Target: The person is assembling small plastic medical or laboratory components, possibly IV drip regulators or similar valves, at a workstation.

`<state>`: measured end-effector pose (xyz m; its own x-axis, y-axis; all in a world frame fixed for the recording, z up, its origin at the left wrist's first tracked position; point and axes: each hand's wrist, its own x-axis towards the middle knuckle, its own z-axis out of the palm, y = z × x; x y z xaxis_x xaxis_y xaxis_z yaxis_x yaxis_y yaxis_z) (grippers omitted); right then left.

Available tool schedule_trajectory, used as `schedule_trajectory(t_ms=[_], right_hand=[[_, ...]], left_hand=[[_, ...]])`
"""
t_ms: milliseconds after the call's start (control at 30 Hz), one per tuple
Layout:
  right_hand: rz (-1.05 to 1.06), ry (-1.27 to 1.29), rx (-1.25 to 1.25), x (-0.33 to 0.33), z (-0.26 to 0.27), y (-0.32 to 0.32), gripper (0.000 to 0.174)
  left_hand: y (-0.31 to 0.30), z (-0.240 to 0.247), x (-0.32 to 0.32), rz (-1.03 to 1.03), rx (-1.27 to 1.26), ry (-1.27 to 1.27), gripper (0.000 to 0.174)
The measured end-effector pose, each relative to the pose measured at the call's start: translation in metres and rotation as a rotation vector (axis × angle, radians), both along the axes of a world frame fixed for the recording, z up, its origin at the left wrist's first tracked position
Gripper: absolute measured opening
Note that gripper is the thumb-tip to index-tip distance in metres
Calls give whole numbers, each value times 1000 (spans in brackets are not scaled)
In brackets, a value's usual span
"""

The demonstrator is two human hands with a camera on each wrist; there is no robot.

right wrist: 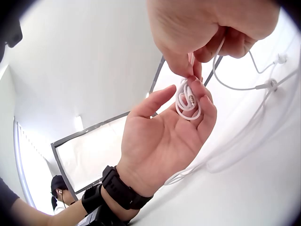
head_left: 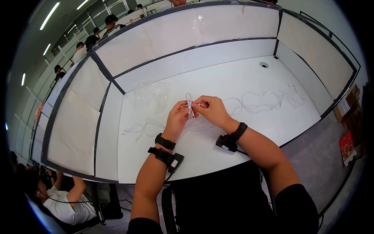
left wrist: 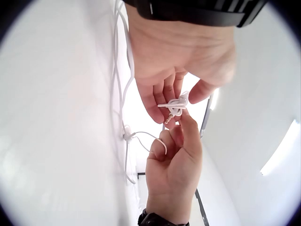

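A white earphone cable, wound into a small looped bundle (head_left: 189, 105), is held between both hands above the white table. My left hand (head_left: 177, 119) holds the bundle at its fingertips, the fingers bent behind it and the thumb close beside. My right hand (head_left: 213, 111) pinches the cable at the bundle with thumb and forefinger, its other fingers curled. The gold jack (right wrist: 191, 100) shows among the loops in the right wrist view. From the right hand, a loose length runs to a small splitter (right wrist: 270, 85) and a white earbud (right wrist: 281, 59).
More white cables lie on the table (head_left: 156, 163), one group at right (head_left: 253, 108) and another at left (head_left: 142, 126). Clear plastic bags (head_left: 152, 93) sit behind the left hand. Low partition panels (head_left: 187, 35) enclose the back and sides. A person (head_left: 70, 199) sits at lower left.
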<state>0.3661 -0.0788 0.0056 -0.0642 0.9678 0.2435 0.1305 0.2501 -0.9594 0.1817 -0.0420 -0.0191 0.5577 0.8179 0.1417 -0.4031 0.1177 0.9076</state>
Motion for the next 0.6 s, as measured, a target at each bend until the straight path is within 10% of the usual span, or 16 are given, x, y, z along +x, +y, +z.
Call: schedule_trajectory(t_ms=[600], right_hand=[[-14,15,22,1,-6,3,18]], left_hand=[[-2,3,-1,70,11,42,27]])
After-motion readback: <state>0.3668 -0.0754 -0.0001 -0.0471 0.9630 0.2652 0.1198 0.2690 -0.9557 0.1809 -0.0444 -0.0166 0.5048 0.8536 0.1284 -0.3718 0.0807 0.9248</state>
